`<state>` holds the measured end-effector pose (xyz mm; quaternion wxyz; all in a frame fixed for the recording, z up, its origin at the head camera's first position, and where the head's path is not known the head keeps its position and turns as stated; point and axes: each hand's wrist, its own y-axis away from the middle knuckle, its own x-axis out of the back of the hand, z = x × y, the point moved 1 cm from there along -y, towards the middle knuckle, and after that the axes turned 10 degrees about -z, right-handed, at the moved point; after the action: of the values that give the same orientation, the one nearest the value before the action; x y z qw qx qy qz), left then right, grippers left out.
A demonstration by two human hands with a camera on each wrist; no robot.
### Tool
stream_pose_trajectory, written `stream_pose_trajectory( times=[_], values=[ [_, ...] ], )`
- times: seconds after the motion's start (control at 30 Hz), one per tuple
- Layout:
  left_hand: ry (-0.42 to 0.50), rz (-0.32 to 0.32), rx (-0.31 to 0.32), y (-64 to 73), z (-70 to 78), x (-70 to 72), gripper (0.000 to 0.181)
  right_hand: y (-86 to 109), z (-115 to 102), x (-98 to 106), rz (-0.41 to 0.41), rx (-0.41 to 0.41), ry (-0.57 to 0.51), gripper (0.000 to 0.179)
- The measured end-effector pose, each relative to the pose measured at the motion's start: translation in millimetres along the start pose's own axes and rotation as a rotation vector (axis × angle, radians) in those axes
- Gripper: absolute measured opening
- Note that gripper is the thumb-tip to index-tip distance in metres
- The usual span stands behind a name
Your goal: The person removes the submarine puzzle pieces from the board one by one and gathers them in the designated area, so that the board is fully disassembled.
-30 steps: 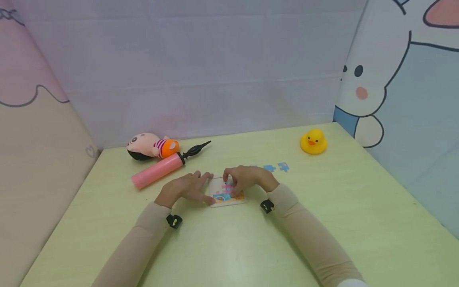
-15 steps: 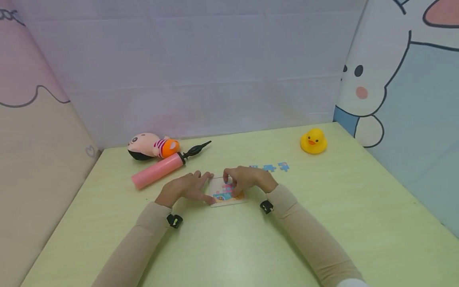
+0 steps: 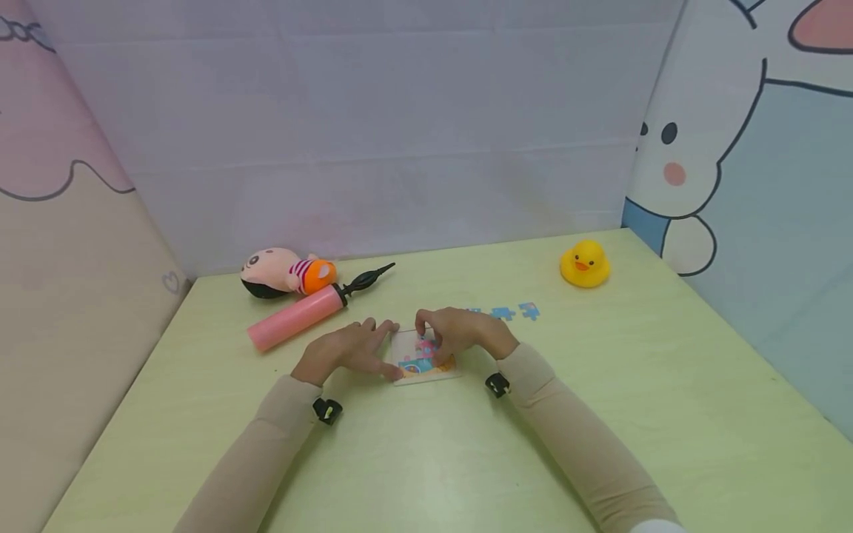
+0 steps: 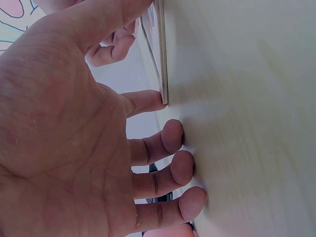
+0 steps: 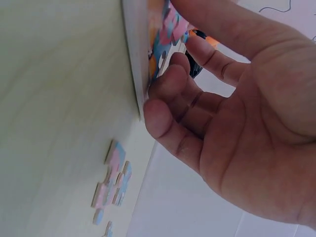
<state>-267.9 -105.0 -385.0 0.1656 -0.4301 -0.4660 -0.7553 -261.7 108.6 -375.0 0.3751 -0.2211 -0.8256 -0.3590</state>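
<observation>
In the head view, a small square puzzle board [image 3: 405, 345] lies on the table, its lower part filled with blue and orange picture. My left hand [image 3: 353, 349] spans its left side, thumb at the near corner and index fingertip at the far corner. The other left fingers are spread, their tips close to the tabletop in the left wrist view. Over the board's right part, my right hand [image 3: 460, 330] pinches a pink puzzle piece [image 5: 174, 25] between thumb and index finger. Its remaining fingers curl by the board's edge. Beyond that hand lie several loose puzzle pieces [image 3: 503, 313].
A pink hand pump [image 3: 296, 317] with a black nozzle lies left of the board. Behind it is a plush doll [image 3: 283, 272] in a striped top. A yellow rubber duck [image 3: 584, 263] sits at the back right. A pale cloth wall [image 3: 400, 148] stands behind the table [image 3: 426, 459].
The pink piece in my right fingers has turned slightly over the board. Both hands stay nearly where they were, and the head view has shifted a little.
</observation>
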Motion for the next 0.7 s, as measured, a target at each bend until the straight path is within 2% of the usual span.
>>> stream_pose_trajectory(
  times=[0.27,0.57,0.7],
  values=[
    [0.012,-0.003,0.002,2.2,1.4,0.8,0.093,-0.9,-2,0,-0.003,-0.005,0.003,0.043],
    [0.019,-0.006,0.012,2.8,2.0,1.3,0.094,6.4,-3,7,0.015,-0.005,-0.045,0.017],
    [0.016,-0.004,0.006,2.6,2.0,1.6,0.094,10.1,0,11,0.034,0.030,-0.055,0.014]
  ],
)
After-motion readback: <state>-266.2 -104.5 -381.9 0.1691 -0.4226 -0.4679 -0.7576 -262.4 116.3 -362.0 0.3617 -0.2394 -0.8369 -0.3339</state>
